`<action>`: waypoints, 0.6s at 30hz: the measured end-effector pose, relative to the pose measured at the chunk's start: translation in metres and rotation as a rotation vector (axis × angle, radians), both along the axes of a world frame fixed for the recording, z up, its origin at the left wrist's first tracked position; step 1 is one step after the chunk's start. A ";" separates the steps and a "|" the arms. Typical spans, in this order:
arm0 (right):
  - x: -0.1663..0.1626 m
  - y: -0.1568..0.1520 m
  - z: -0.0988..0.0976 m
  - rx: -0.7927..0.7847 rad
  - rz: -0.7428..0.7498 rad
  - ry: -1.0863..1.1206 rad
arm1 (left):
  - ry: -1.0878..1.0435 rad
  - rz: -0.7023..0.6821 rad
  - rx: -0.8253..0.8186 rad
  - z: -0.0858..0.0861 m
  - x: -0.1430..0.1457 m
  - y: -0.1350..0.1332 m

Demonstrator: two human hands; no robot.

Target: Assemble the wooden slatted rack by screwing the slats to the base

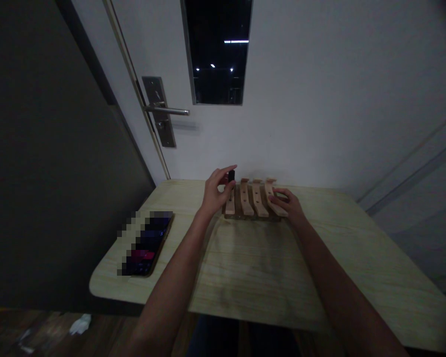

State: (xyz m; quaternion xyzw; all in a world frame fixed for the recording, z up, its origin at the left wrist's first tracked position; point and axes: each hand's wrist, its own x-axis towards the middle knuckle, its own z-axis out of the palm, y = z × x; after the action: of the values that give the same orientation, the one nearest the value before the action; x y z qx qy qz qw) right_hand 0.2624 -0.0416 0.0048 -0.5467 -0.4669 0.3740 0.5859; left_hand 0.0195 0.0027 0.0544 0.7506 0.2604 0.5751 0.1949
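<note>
A wooden rack point(253, 201) with several curved hooks lies flat on the light wooden table point(267, 267), near its far edge by the wall. My left hand point(214, 191) pinches a small black tool point(231, 176) upright over the leftmost hook. My right hand point(288, 202) rests on the rack's right end, fingers pressed down on the rightmost hook.
A phone point(148, 243) with a lit screen lies on the table's left part. A white door with a metal handle point(165, 111) and a dark glass panel point(218, 49) stands behind the table. A scrap of white paper point(80, 325) lies on the floor at lower left.
</note>
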 end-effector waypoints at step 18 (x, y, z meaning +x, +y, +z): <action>0.000 0.002 -0.002 0.009 -0.012 -0.001 | -0.068 0.029 -0.026 -0.019 0.008 0.007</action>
State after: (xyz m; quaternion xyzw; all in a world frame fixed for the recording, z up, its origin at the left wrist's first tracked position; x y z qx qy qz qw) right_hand 0.2628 -0.0398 0.0029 -0.5473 -0.4655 0.3680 0.5902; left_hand 0.0275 0.0101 0.0358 0.7242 0.2719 0.5996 0.2053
